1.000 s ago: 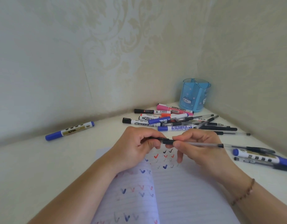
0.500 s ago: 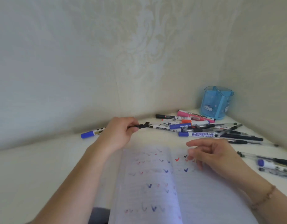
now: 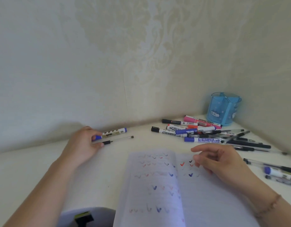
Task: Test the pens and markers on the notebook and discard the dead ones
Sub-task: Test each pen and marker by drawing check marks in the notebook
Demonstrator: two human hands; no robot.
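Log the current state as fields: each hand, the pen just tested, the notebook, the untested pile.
left hand: on the table, fingers at the clear pen
clear pen: lying beside the blue-capped marker
right hand: loosely curled over the notebook, holding nothing
notebook: open, rows of check marks
pile: markers and pens before the blue holder

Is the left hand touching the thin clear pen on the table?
Touching. The head view shows the left hand with its fingertips on the near end of the clear pen, which lies on the table.
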